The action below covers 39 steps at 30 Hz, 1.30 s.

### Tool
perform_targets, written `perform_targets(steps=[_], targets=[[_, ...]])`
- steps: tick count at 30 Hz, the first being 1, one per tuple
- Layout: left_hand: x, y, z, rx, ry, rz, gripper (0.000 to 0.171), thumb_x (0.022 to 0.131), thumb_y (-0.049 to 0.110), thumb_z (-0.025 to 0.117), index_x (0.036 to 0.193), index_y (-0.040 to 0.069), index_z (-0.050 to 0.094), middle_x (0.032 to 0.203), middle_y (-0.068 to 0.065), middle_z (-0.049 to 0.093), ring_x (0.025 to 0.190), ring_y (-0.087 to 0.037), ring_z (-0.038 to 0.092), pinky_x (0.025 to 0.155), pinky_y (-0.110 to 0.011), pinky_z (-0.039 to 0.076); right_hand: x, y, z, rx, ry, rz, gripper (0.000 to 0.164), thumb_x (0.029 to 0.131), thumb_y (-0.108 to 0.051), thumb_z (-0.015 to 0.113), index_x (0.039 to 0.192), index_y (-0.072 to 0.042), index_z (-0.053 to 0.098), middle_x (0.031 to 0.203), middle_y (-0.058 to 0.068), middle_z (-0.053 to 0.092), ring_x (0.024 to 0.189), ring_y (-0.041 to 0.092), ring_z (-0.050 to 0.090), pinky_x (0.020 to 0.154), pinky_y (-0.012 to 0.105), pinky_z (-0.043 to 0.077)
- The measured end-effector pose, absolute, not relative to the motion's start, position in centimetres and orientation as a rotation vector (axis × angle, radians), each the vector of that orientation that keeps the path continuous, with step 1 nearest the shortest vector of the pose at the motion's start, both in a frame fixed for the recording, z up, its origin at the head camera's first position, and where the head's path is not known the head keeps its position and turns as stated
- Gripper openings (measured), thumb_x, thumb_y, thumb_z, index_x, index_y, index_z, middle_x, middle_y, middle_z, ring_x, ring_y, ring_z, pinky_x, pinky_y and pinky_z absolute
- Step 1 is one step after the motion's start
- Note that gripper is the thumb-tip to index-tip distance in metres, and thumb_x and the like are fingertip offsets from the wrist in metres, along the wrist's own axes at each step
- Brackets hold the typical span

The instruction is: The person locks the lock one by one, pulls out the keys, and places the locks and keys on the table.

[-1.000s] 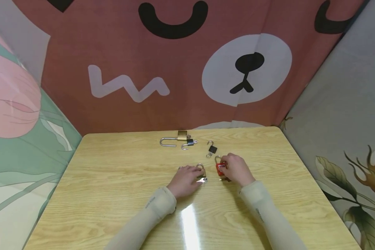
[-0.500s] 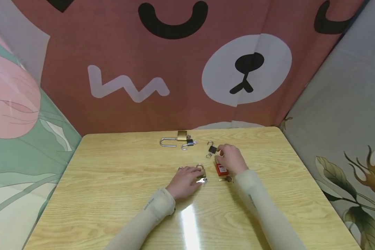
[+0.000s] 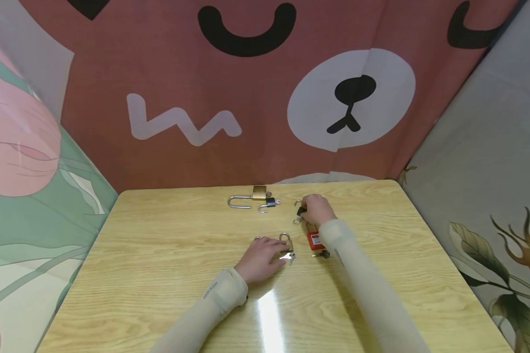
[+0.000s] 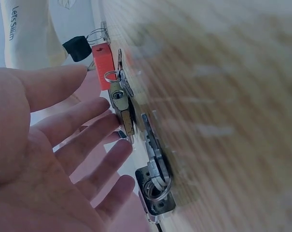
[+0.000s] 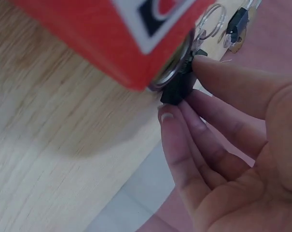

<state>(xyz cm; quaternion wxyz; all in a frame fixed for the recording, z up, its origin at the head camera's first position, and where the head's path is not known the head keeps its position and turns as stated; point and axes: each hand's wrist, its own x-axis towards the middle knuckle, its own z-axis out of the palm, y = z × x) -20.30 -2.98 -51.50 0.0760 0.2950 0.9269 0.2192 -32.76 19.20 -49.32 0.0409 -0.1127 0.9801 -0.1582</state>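
With twelve at the table's (image 3: 159, 240) far edge, my left hand (image 3: 261, 258) lies where it did a second ago, fingers spread apart and gripping nothing; toward its twelve, the long-looped padlock (image 3: 259, 191) and the small dark padlock (image 3: 271, 202) are unmoved; at its two sits the brass padlock (image 4: 120, 101) with its keys (image 3: 287, 256); further right comes the change: the black padlock (image 3: 301, 212), at nine from my right hand (image 3: 319, 210), is now pinched between thumb and fingertips, which were on the red padlock (image 3: 316, 240) a second earlier; that one lies released at six from the same hand, so I judge the handling has passed from red to black.

As for what I can't see, my left hand nearly covers another padlock (image 4: 162, 207) from above, and only the left wrist view shows its body; whether my left fingertips touch the brass one, I can't tell; the black one's loop is partly behind my right hand, and in the right wrist view the red one, blurred and cut off by the edge, masks some of it; whether it has left the wood, I can't say.
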Motion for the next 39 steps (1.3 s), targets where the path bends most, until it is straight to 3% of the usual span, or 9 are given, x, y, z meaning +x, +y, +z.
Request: perform_targets(steps=[6,18,23,29,35,39], targets=[[-20.2,-2.9,-51.4,0.905,2.764,0.640,0.044,0.105,0.033,0.061,0.147,0.018,0.059,0.152,-0.005,0.057,0.140,-0.027,0.051,0.123,-0.051,0.034,-33.0,19.6,-49.6,-0.360,2.957,-0.490,0.020,0.093,-0.011,0.078,0.109,0.000,0.075,0.111,0.018,0.074,0.106,0.035,0.069,0.098,0.050,0.056],[-20.3,-3.1,-51.6,0.984,2.741,0.594,0.049,0.105,0.032,0.060,0.151,0.017,0.054,0.155,-0.007,0.053,0.145,-0.029,0.048,0.124,-0.052,0.032,-33.1,19.9,-49.5,-0.431,2.925,-0.506,0.020,0.099,-0.016,0.071,0.111,0.001,0.072,0.107,0.017,0.071,0.103,0.033,0.067,0.096,0.049,0.056],[-20.6,-2.9,-51.5,0.948,2.768,0.666,0.047,0.104,0.030,0.062,0.148,0.016,0.057,0.151,-0.007,0.057,0.141,-0.028,0.051,0.121,-0.050,0.037,-32.4,20.0,-48.9,-0.543,2.949,-0.601,0.028,0.100,-0.015,0.070,0.121,0.004,0.069,0.111,0.019,0.069,0.103,0.033,0.067,0.095,0.048,0.057],[-21.7,-3.2,-51.0,0.752,2.744,1.104,0.048,0.104,0.022,0.063,0.149,0.007,0.053,0.144,-0.011,0.061,0.130,-0.029,0.059,0.110,-0.048,0.050,-30.5,19.6,-47.7,-0.697,2.969,-0.750,0.030,0.100,-0.015,0.070,0.124,0.003,0.068,0.112,0.015,0.067,0.098,0.026,0.068,0.088,0.041,0.060],[-23.4,-4.4,-50.3,0.472,2.490,1.652,0.052,0.109,0.025,0.056,0.155,0.007,0.041,0.141,-0.018,0.061,0.119,-0.032,0.066,0.101,-0.048,0.056,-27.5,18.0,-46.1,-0.993,2.920,-0.850,0.027,0.099,-0.013,0.072,0.123,-0.002,0.068,0.111,0.009,0.066,0.096,0.020,0.070,0.087,0.036,0.061],[-24.0,-4.7,-49.9,0.386,2.279,1.919,0.051,0.108,0.023,0.057,0.153,0.006,0.043,0.129,-0.021,0.066,0.103,-0.029,0.073,0.094,-0.052,0.059,-25.9,16.9,-45.5,-1.243,2.866,-0.818,0.025,0.097,-0.013,0.073,0.121,-0.005,0.069,0.112,0.006,0.065,0.092,0.014,0.069,0.082,0.030,0.061]])
